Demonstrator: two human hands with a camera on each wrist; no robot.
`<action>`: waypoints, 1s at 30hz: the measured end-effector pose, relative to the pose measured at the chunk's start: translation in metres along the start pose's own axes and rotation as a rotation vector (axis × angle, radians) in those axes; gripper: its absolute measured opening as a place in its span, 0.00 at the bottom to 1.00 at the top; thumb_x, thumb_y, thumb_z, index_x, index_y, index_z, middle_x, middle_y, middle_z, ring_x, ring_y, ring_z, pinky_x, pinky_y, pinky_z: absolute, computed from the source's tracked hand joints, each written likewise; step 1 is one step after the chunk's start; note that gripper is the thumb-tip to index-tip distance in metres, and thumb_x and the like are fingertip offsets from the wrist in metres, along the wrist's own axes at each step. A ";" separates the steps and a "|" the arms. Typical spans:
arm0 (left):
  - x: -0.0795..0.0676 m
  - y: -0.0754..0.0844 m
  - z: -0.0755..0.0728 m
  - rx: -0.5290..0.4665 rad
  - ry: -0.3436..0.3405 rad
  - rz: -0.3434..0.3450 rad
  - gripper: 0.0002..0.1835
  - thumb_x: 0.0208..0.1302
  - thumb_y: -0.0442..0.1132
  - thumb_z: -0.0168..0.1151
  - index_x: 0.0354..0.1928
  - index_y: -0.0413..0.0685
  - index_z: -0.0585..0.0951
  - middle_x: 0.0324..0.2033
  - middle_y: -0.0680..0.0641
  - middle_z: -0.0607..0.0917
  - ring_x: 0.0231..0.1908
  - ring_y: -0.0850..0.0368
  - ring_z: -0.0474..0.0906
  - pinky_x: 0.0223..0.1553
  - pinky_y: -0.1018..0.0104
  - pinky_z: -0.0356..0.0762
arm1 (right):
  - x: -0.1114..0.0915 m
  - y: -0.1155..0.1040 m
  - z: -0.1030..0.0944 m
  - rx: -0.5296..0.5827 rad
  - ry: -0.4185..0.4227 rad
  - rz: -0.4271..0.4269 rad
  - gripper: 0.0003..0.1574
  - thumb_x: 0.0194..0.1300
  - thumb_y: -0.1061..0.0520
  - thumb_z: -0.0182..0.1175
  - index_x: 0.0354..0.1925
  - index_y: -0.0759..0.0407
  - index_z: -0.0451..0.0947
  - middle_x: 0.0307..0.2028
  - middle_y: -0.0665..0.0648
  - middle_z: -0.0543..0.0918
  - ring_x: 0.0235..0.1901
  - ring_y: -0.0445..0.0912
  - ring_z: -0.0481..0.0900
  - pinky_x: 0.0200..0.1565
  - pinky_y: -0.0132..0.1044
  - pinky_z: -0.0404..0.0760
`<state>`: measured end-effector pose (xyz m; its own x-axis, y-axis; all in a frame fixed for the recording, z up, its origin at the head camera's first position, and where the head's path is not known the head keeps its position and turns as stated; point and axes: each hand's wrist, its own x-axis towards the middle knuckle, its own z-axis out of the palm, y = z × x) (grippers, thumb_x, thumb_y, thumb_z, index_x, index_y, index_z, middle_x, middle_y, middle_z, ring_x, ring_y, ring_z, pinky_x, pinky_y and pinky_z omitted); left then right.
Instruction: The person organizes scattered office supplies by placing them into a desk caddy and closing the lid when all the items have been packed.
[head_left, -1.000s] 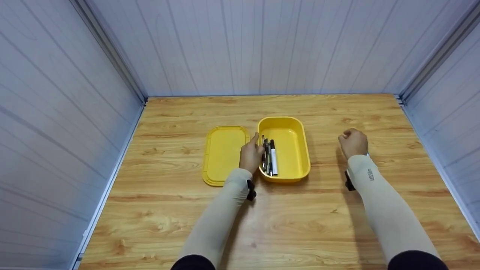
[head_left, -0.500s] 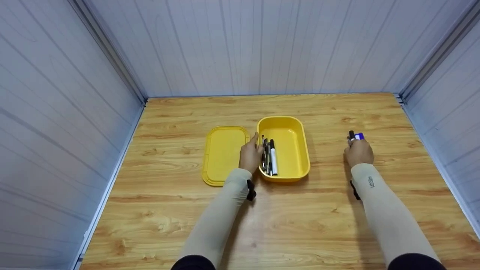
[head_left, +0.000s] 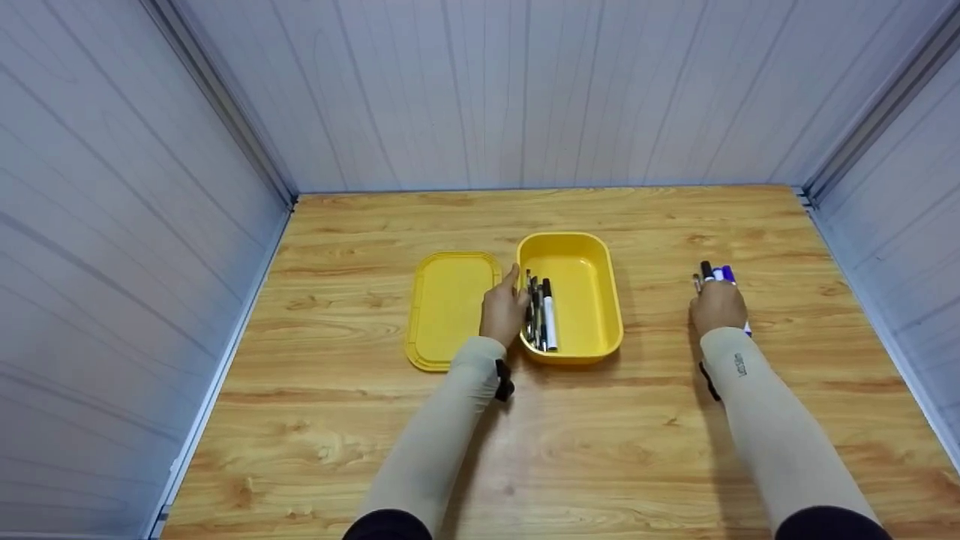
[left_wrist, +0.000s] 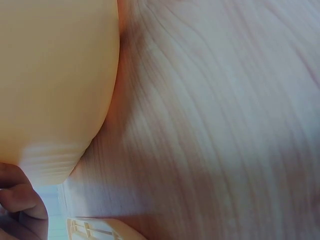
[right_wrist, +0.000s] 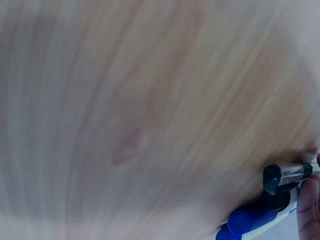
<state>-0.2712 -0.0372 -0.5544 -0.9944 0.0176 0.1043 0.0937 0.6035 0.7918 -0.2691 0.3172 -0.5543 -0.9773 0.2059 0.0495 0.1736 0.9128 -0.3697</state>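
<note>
In the head view my left hand (head_left: 502,309) holds the left wall of the yellow box (head_left: 581,330), thumb at the rim, one finger stretched along the outside. Inside, along that wall, lie several slim pens (head_left: 535,319) and a black-capped white marker (head_left: 550,315). Off to the right, my right hand (head_left: 718,307) is down over a small bunch of pens and markers, a black cap (head_left: 706,270) and blue caps (head_left: 728,274) jutting past the knuckles. In the right wrist view its fingertips grip a clear-barrelled pen (right_wrist: 295,173), with blue markers (right_wrist: 250,220) beside it.
The yellow lid (head_left: 450,307) lies flat just left of the box. A wood-grain table (head_left: 585,450) spreads around everything, closed in by white panel walls (head_left: 480,97) at the back and both sides.
My right hand has drawn slightly toward me and right, so the caps show past it. The blue-capped markers have shifted slightly rightward. The left hand and the box stay put.
</note>
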 end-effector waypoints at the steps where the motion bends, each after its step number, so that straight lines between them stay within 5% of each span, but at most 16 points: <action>1: 0.000 0.000 0.000 0.001 -0.001 -0.002 0.29 0.69 0.36 0.52 0.73 0.46 0.65 0.14 0.56 0.65 0.17 0.63 0.59 0.22 0.70 0.60 | 0.001 0.001 0.001 -0.007 0.000 -0.009 0.14 0.65 0.67 0.51 0.35 0.79 0.80 0.34 0.78 0.82 0.35 0.68 0.82 0.36 0.59 0.79; 30: 0.001 0.001 0.001 0.004 0.006 -0.002 0.30 0.69 0.35 0.54 0.72 0.46 0.66 0.16 0.55 0.67 0.19 0.63 0.61 0.24 0.70 0.62 | 0.003 0.001 0.000 0.019 -0.011 -0.043 0.10 0.60 0.67 0.58 0.24 0.72 0.79 0.25 0.69 0.82 0.27 0.59 0.80 0.32 0.54 0.77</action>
<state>-0.2722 -0.0362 -0.5541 -0.9943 0.0112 0.1064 0.0913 0.6068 0.7896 -0.2716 0.3187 -0.5547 -0.9851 0.1630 0.0553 0.1296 0.9137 -0.3852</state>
